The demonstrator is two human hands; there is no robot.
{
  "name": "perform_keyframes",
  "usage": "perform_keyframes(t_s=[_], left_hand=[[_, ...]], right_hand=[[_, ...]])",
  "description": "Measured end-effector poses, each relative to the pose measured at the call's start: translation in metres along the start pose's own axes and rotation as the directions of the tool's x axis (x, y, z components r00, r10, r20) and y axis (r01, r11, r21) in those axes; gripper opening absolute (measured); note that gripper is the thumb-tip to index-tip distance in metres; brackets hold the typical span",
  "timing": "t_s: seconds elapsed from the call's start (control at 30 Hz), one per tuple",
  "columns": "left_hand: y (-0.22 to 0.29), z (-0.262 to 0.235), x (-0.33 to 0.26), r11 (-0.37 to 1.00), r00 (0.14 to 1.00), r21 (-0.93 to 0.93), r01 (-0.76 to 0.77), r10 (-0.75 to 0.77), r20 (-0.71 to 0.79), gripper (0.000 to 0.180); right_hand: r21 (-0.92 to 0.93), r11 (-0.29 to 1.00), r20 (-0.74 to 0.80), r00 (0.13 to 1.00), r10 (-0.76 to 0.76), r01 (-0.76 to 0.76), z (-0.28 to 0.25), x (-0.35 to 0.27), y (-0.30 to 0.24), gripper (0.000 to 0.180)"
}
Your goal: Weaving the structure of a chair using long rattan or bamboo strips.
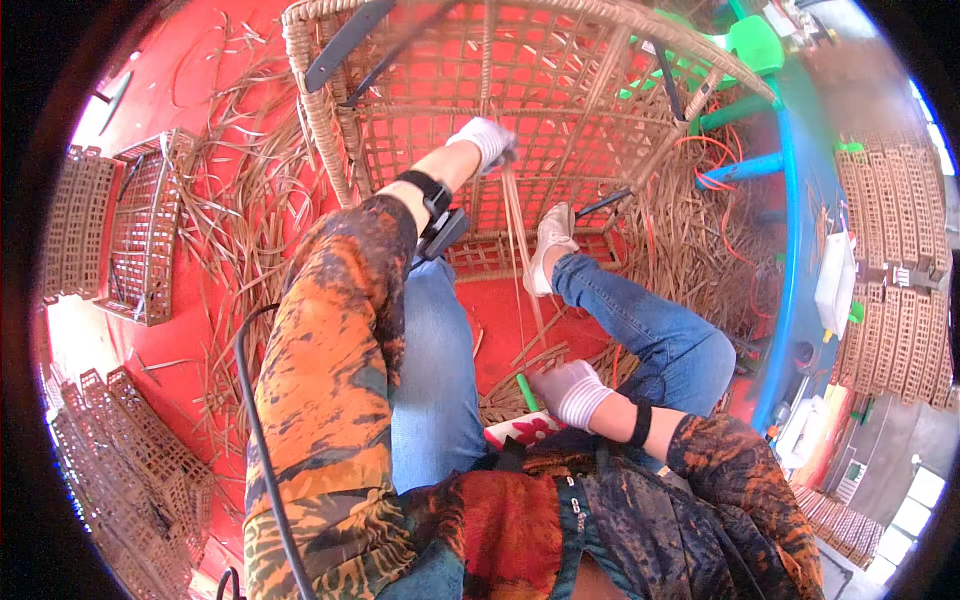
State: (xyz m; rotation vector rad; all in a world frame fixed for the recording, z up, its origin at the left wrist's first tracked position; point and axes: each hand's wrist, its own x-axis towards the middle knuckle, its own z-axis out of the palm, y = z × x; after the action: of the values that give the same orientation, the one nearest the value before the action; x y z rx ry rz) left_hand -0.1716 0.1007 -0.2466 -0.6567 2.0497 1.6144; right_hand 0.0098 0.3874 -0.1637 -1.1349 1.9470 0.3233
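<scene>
From the head view, we have our left hand (487,142) closed on thin cane strands (516,215) at the wall of the woven basket frame (330,140) on the red floor (200,60). Our right hand (570,388), by our knee, grips a green-handled tool (526,392). We judge weaving is under way; next, the strand needs threading through the lattice and pulling taut.

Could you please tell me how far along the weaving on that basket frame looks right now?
The basket frame already has woven lattice walls. The left hand grips strands at its lower lattice; the right hand holds a green tool. Loose strips lie unused on the red floor.
</scene>
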Motion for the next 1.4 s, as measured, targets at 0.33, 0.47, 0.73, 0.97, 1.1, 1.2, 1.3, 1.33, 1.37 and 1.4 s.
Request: perform_keyframes(t_s=[0.33,0.47,0.73,0.97,1.1,1.2,1.3,1.33,1.37,1.4], left_hand=[[-0.013,0.023,-0.041,0.453,0.964,0.851,-0.265,0.136,0.227,0.033],[-0.005,0.041,-0.063,0.322,0.905,0.859,-0.397,-0.016,0.425,0.029],[-0.005,0.016,-0.058,0.661,0.910,0.741,-0.121,-0.224,0.349,0.042],[-0.052,-0.043,0.030,0.913,0.932,0.324,-0.248,0.316,-0.179,0.031],[-0.057,-0.034,0.048,0.979,0.916,0.109,-0.172,0.200,-0.347,0.022],[-0.056,-0.028,0.052,0.851,0.975,-0.509,-0.131,0.017,-0.223,0.019],[-0.057,-0.032,0.054,0.966,0.914,-0.039,-0.254,0.227,-0.336,0.018],[-0.056,-0.033,0.054,0.978,0.922,0.014,-0.206,0.199,-0.333,0.018],[-0.056,-0.034,0.052,0.826,0.797,0.455,-0.332,0.503,-0.333,0.018],[-0.055,-0.035,0.049,0.509,0.690,0.814,-0.280,0.696,-0.199,0.018]], right_hand=[[0.229,0.968,-0.593,0.803,0.058,0.099,-0.176,0.085,0.107,0.039],[0.275,0.961,-0.722,0.658,0.214,-0.010,-0.190,0.176,0.093,0.043],[0.525,0.839,-0.706,0.623,0.336,0.143,-0.193,0.225,0.113,0.032],[0.153,0.988,-0.789,0.604,0.111,0.018,-0.184,0.169,0.134,0.029],[0.126,0.990,-0.758,0.637,0.142,-0.070,-0.171,0.156,0.121,0.023],[-0.034,0.982,-0.683,0.722,0.112,-0.185,-0.148,0.162,0.095,0.015],[0.045,0.989,-0.669,0.731,0.134,-0.140,-0.130,0.174,0.080,0.013],[0.102,0.990,-0.694,0.707,0.137,-0.093,-0.126,0.177,0.079,0.012],[0.103,0.991,-0.687,0.714,0.133,-0.086,-0.123,0.180,0.079,0.012],[0.141,0.988,-0.683,0.716,0.148,-0.069,-0.121,0.182,0.081,0.013]])
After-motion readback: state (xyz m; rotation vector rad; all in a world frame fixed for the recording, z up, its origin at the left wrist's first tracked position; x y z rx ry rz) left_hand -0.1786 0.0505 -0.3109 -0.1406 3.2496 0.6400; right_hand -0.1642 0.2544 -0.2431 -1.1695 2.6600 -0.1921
